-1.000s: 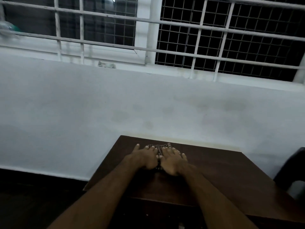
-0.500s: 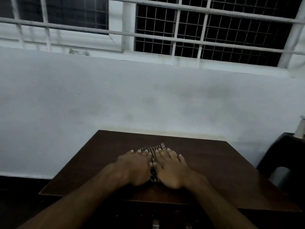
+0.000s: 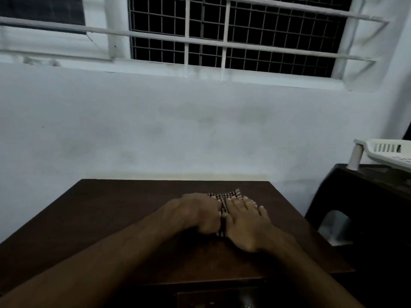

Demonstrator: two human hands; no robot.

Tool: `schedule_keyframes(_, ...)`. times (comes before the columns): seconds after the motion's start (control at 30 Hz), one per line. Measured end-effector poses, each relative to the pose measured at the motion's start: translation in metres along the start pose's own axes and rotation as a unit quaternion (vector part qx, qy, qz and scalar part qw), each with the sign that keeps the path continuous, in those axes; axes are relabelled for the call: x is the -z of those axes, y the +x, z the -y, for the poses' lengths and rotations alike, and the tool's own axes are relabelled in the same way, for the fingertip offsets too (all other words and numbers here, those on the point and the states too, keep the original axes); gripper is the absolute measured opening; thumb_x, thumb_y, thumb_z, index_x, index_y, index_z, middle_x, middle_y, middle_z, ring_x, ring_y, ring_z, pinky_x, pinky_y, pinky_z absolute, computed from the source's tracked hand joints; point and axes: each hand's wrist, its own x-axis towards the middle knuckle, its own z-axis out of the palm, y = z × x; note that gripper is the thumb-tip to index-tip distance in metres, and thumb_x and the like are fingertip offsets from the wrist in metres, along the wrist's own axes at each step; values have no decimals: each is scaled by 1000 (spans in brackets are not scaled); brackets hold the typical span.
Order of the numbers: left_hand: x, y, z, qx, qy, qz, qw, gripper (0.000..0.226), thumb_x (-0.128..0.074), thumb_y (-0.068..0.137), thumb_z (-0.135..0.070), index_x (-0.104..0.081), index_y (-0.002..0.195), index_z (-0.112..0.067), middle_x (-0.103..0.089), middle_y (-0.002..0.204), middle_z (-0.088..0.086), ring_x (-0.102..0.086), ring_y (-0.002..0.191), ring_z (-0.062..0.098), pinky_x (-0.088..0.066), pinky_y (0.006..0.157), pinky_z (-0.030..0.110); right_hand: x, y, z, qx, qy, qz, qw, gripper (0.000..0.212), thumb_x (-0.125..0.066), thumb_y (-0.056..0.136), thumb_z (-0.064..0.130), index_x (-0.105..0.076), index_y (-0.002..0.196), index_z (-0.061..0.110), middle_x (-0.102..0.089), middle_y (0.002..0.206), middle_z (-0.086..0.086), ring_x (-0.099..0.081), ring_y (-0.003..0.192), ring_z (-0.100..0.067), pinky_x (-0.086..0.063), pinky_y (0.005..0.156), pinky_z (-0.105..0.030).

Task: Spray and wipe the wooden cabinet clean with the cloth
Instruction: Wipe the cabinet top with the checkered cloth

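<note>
The dark wooden cabinet [image 3: 111, 218] stands against a white wall, its flat top facing me. A checkered cloth [image 3: 224, 196] lies on that top, right of centre and toward the back. Both hands lie side by side on the cloth and cover most of it. My left hand [image 3: 195, 213] presses down on its left part, the fingers bent a little at the knuckles. My right hand [image 3: 244, 221] lies flat on its right part with straight fingers pointing at the wall. Only the cloth's far edge and a strip between the hands show. No spray bottle is in view.
A dark stool or side table [image 3: 367, 196] stands to the right of the cabinet, close to its edge. On it rests a white plastic basket [image 3: 387, 152]. Above the wall runs a barred window [image 3: 222, 41].
Both hands and the cloth have slid to the right across the cabinet top. The view has swung right, bringing the stool and white basket into sight.
</note>
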Motion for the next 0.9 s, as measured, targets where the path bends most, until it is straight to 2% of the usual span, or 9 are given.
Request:
schedule_keyframes(0.1, -10, -14, -8, -16, 13, -15, 1000, 60, -29, 106, -38, -24, 160, -13, -26, 168, 8, -33, 151, 28, -29, 123, 47, 4, -18, -11, 34, -13, 5, 999, 60, -12, 106, 48, 0, 161, 27, 7, 169, 9, 13, 155, -16, 7, 125, -46)
schedule_keyframes(0.2, -6, 3, -14, -14, -9, -39, 999, 60, -25, 107, -38, -21, 161, -11, -22, 169, 7, -26, 154, 26, -19, 127, 47, 18, 11, -28, 33, -15, 41, 998, 60, -12, 107, 48, 2, 161, 26, 8, 169, 6, 11, 155, -18, 5, 125, -47)
schedule_keyframes(0.5, 21, 120, -60, 23, -26, -18, 999, 56, -43, 102, -33, -37, 154, -15, -37, 162, 10, -40, 147, 29, -31, 120, 49, 29, 128, -120, -45, -28, 23, 998, 76, -16, 94, 51, -26, 155, 7, -15, 167, -13, -13, 154, -28, -11, 125, -49)
schedule_keyframes(0.57, 28, 129, -63, 28, -39, -9, 999, 59, -46, 101, -36, -35, 157, -19, -34, 164, 8, -36, 149, 27, -28, 122, 49, 40, 109, -99, -30, -56, 15, 998, 94, 0, 87, 61, -21, 156, 1, -11, 168, -13, -9, 153, -19, -4, 126, -34)
schedule_keyframes(0.6, 29, 130, -62, 27, -40, -13, 999, 59, -46, 102, -37, -35, 157, -21, -33, 165, 7, -35, 150, 27, -27, 122, 48, 47, 104, -90, -30, -60, 43, 997, 91, 3, 92, 60, -14, 157, -2, -9, 169, -11, -6, 148, -7, 4, 119, -12)
schedule_keyframes(0.63, 30, 131, -61, 26, -38, -16, 999, 58, -46, 102, -37, -36, 157, -22, -32, 165, 7, -34, 150, 26, -27, 122, 48, 58, 98, -79, -40, -64, 50, 996, 70, -5, 105, 44, -8, 156, -4, -7, 169, -9, -4, 139, 1, 9, 101, 7)
schedule_keyframes(0.67, 27, 130, -59, 24, -38, -12, 999, 57, -45, 103, -37, -35, 157, -21, -31, 166, 7, -34, 151, 27, -28, 122, 48, 62, 83, -68, -47, -29, 42, 998, 56, -16, 110, 28, -5, 156, -3, -6, 169, -10, -3, 139, 1, 9, 96, 10)
schedule_keyframes(0.77, 18, 133, -57, 32, -20, -8, 999, 59, -38, 103, -41, -32, 157, -17, -26, 167, 8, -31, 152, 28, -26, 121, 52, 52, 83, -86, -43, -26, -2, 999, 56, -25, 109, 33, -16, 159, 7, -10, 168, -13, -10, 155, -22, -6, 124, -27)
schedule_keyframes(0.9, 8, 118, -60, 13, -19, -2, 1000, 58, -32, 104, -37, -29, 158, -15, -25, 167, 11, -28, 153, 30, -22, 122, 55, 25, 82, -110, -58, 12, 10, 998, 69, -17, 104, 48, -11, 160, 9, -6, 169, -9, -5, 156, -21, -4, 126, -39)
